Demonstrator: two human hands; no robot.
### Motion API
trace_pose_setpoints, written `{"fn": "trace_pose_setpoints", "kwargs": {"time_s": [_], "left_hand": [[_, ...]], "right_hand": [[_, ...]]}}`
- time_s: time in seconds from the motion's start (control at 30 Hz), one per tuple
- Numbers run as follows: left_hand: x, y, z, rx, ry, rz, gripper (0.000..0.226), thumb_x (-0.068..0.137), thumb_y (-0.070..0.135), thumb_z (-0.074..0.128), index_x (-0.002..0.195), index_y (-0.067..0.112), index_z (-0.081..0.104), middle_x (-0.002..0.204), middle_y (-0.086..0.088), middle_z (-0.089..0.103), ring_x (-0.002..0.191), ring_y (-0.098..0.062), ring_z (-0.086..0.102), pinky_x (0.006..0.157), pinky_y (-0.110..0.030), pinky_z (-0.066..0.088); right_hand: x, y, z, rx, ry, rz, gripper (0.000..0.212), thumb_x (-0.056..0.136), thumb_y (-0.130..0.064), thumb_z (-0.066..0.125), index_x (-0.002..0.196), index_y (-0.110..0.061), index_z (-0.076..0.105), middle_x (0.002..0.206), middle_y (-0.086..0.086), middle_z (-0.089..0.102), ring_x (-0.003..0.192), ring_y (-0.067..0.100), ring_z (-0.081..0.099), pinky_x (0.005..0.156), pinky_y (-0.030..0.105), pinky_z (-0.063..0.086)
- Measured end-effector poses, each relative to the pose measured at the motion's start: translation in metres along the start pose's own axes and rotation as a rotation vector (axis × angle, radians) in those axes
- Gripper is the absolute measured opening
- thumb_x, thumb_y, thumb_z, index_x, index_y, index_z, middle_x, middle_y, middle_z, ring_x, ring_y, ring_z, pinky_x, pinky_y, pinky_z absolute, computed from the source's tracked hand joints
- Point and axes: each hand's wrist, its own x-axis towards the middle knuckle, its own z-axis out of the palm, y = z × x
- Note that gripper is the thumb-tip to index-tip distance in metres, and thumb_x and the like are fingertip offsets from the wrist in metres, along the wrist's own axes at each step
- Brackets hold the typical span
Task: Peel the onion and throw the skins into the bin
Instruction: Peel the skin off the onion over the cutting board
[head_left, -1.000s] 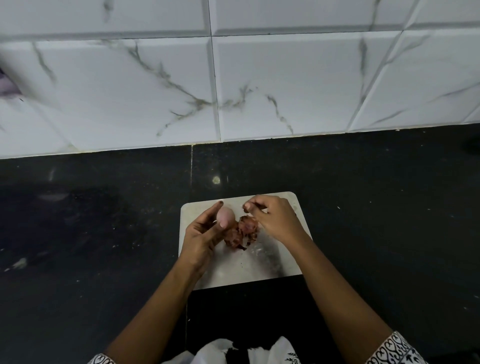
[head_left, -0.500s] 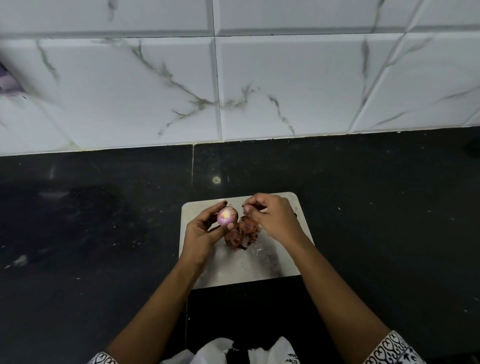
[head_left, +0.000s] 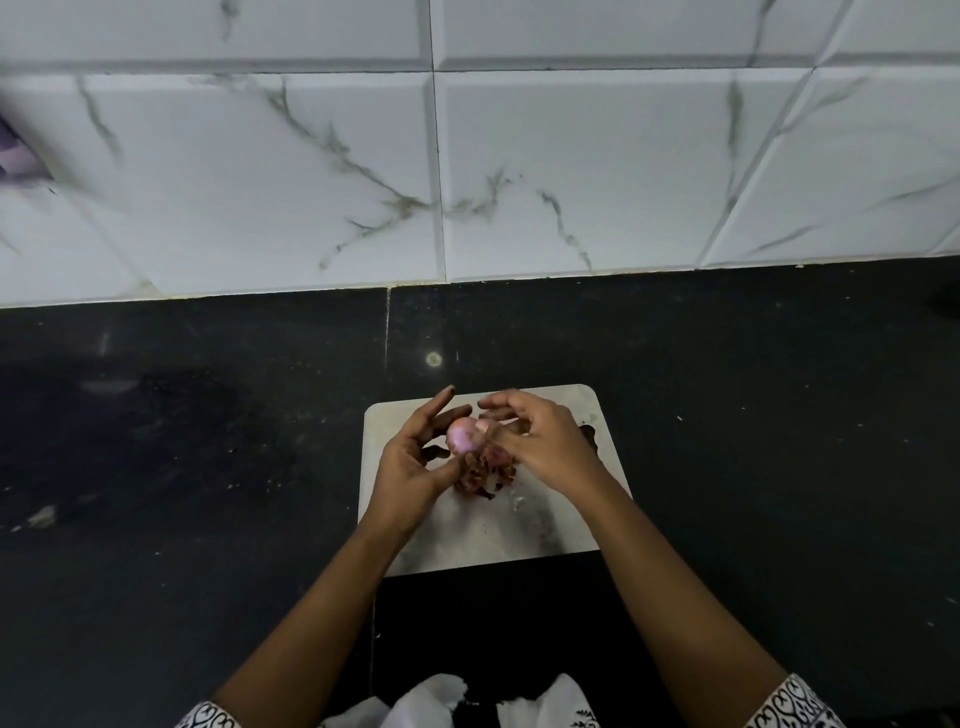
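Observation:
A small pale pink peeled onion (head_left: 461, 435) sits between my two hands above a white cutting board (head_left: 519, 530). My left hand (head_left: 415, 457) cups it from the left, fingers spread around it. My right hand (head_left: 540, 447) touches its right side with thumb and fingertips. Below the onion, a heap of dry red-brown onion skins (head_left: 485, 473) lies on the board, partly hidden by my right hand. No bin is in view.
The board lies on a dark stone counter (head_left: 208, 467) with small crumbs on it. A white marble-patterned tiled wall (head_left: 519, 171) rises at the back. A dark piece of skin (head_left: 589, 434) lies near the board's right edge.
My right hand has moved left onto the onion and now covers more of the skin heap. The onion has turned in my left hand, whose fingers have spread wider.

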Motion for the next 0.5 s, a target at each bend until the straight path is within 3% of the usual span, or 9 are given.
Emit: {"fn": "trace_pose_setpoints", "kwargs": {"time_s": [0.1,0.2,0.33,0.4,0.5], "left_hand": [[-0.001,0.004,0.000,0.023,-0.030,0.067,0.079,0.078,-0.004,0.067,0.140,0.034,0.039,0.126,0.005,0.064,0.114,-0.014,0.061,0.091,-0.033,0.051],[-0.002,0.009,0.000,-0.066,-0.008,0.065,0.085,0.075,0.004,0.075,0.140,0.039,0.033,0.135,0.005,0.054,0.116,-0.015,0.060,0.093,-0.030,0.051],[-0.006,0.013,0.008,-0.190,0.119,-0.016,0.049,0.070,0.012,0.074,0.117,0.020,0.062,0.112,-0.002,0.070,0.106,-0.018,0.066,0.092,-0.035,0.054],[-0.009,0.016,0.010,-0.212,0.166,-0.042,0.030,0.074,0.011,0.072,0.103,0.014,0.070,0.101,-0.005,0.074,0.100,-0.025,0.069,0.087,-0.038,0.056],[-0.009,0.025,0.009,-0.189,0.191,-0.065,0.026,0.073,0.022,0.072,0.099,0.015,0.074,0.095,-0.005,0.075,0.094,-0.026,0.071,0.082,-0.040,0.057]], "right_hand": [[-0.001,0.002,0.005,0.141,-0.074,0.027,0.042,0.073,-0.035,0.076,0.112,-0.032,0.060,0.103,-0.004,0.068,0.090,0.011,0.067,0.085,0.035,0.056],[-0.002,0.004,0.006,0.302,-0.080,0.055,0.040,0.073,-0.033,0.077,0.110,-0.034,0.061,0.108,-0.001,0.065,0.095,0.018,0.067,0.089,0.041,0.054],[-0.006,0.000,0.005,0.590,-0.071,0.061,0.031,0.078,-0.011,0.071,0.107,-0.017,0.061,0.113,0.006,0.062,0.099,0.024,0.066,0.084,0.040,0.056],[-0.007,-0.001,0.004,0.591,-0.046,0.020,0.033,0.076,-0.006,0.073,0.104,-0.017,0.059,0.112,0.005,0.063,0.097,0.020,0.067,0.081,0.036,0.055],[-0.009,0.000,0.003,0.531,-0.041,-0.033,0.037,0.074,-0.003,0.073,0.104,-0.018,0.058,0.111,0.000,0.063,0.104,0.016,0.063,0.082,0.035,0.055]]}}
